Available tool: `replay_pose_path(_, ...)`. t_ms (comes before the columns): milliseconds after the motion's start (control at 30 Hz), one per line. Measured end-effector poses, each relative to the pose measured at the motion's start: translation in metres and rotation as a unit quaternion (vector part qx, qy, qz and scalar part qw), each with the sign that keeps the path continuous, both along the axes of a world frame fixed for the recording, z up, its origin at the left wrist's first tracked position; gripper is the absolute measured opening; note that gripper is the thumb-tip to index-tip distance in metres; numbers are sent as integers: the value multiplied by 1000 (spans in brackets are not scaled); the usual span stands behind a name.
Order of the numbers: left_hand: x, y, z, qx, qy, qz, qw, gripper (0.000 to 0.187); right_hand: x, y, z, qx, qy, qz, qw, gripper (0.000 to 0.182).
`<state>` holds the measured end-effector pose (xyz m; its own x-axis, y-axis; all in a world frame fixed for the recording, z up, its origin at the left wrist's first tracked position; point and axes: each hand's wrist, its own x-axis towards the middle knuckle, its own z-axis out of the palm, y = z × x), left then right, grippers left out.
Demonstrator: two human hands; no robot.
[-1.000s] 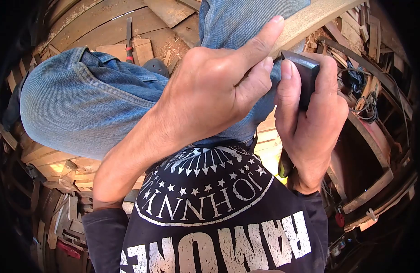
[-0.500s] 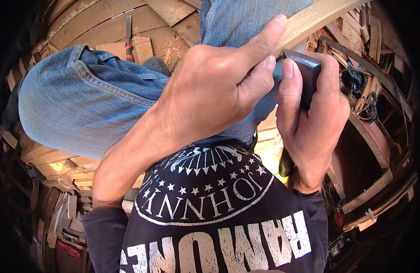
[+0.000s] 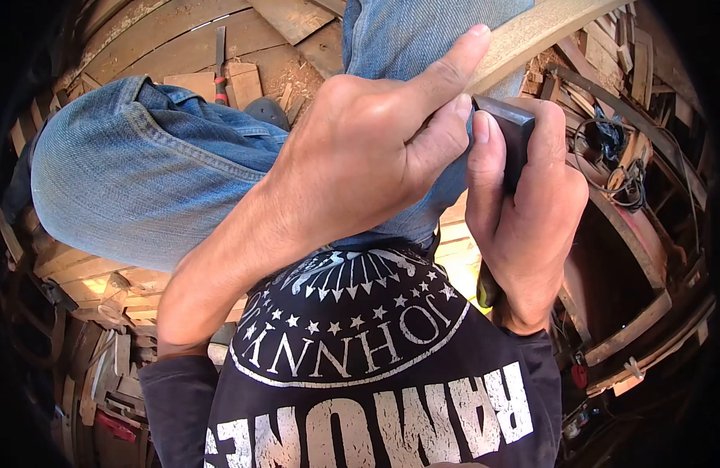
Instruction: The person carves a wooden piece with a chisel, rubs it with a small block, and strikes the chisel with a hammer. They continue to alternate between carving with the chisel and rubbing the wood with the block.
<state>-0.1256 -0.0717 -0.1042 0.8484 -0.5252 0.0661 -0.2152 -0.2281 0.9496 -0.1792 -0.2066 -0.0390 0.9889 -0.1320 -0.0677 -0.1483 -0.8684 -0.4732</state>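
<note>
Hands sit close together up here, almost touching, both busy at the same spot. Your right hand (image 3: 524,222) is wrapped tight around a small dark block with flat sides and sharp corners (image 3: 514,129), and its top end pokes out above your fingers. Your left hand (image 3: 360,168) is curled beside it, with the pointing finger stretched out flat along the long curved strip of pale wood (image 3: 531,31). The dark block sits right under that strip, just beside your left fingertips. I cannot tell if your left hand pinches something small, because the fingers hide it. To do this well, I think you should keep the pointing finger pressed on the wood so it does not wobble, hold the block snug, and make short, slow moves, keeping your fingertips out of the way of its hard corners. The wood looks smooth, dry and light brown, bent like part of a big hoop. The block looks hard and a little shiny. Your knee in soft, faded blue jeans (image 3: 149,171) rests under your arm. Below, the floor is rough brown planks (image 3: 180,47) with wood scraps and a thin tool with a red handle (image 3: 220,66).
</note>
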Motion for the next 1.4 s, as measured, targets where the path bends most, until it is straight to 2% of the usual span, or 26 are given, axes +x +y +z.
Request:
replay_pose_path(400,0,-2,5,18,-28,-8,999,43,-2,0,-1,11,3,-2,1000,15)
replay_pose_path(1100,-5,1,-1,-31,-4,6,1000,43,-7,4,1,5,33,-29,999,17)
replay_pose_path(1200,-5,1,-3,-39,-1,7,999,43,-8,5,-1,-1,0,-15,1000,16)
replay_pose_path(1400,-4,2,-3,-56,8,11,998,43,-8,6,1,9,30,-30,999,16)
